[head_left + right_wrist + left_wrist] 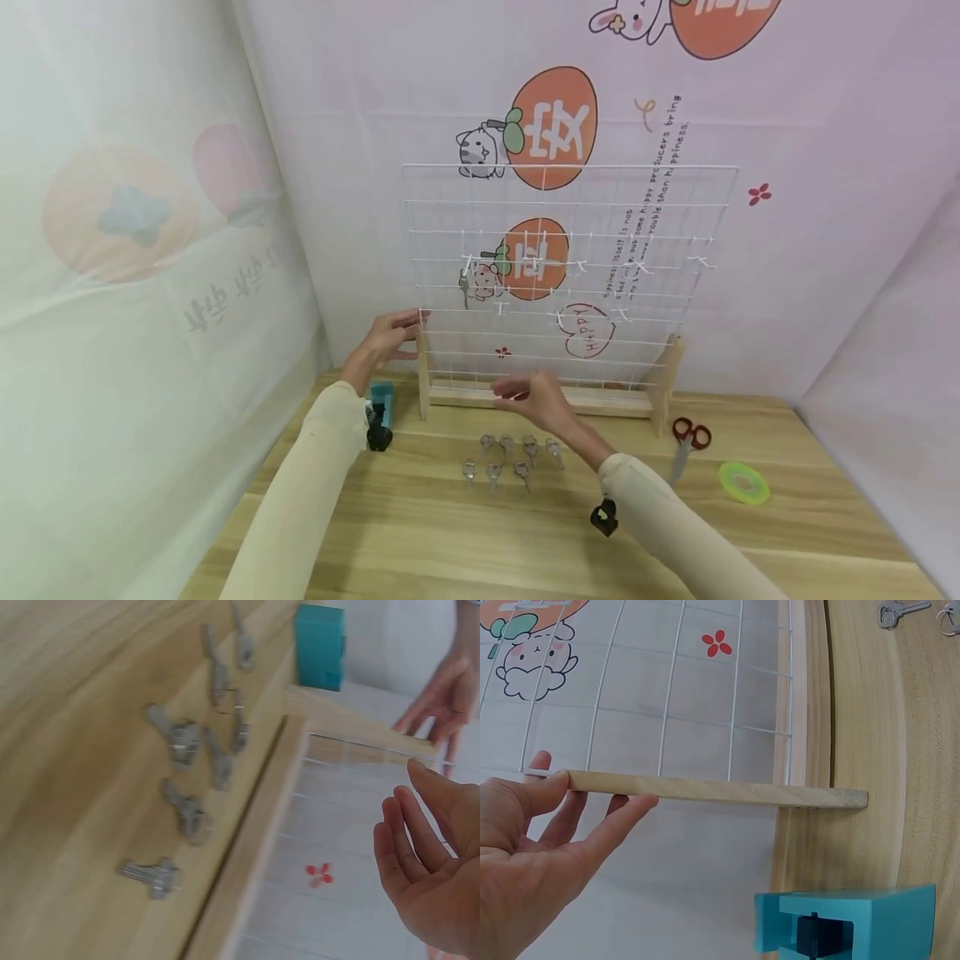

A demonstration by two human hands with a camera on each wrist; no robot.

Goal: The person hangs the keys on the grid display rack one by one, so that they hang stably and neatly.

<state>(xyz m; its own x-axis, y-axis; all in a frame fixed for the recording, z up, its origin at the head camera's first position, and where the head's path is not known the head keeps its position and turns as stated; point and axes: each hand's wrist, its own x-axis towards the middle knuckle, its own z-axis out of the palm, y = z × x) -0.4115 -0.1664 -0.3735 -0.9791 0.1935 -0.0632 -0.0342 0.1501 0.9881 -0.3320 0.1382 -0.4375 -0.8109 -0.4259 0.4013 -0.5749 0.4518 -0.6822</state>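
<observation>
A white wire grid (pixel 480 337) stands upright on a wooden frame, with several white hooks (pixel 577 267) across its middle. One key (pixel 464 287) hangs from the leftmost hook. At the frame's left side, my left hand (pixel 392 337) holds the upper end of the wooden upright (pixel 720 789), thumb and fingertips against it. My right hand (pixel 538 400) is in front of the grid's lower part with fingers loosely bent and nothing in them. Below it, several silver keys (pixel 493 473) lie in two rows on the wooden table (pixel 420 533); the right wrist view blurs them.
Beside the frame's left foot sits a teal tape dispenser-like object (pixel 896 922). Red-handled scissors (pixel 684 446) and a yellow-green ring-shaped roll (pixel 744 482) lie at the right. Printed cloth (pixel 360 217) hangs behind the grid and at both sides.
</observation>
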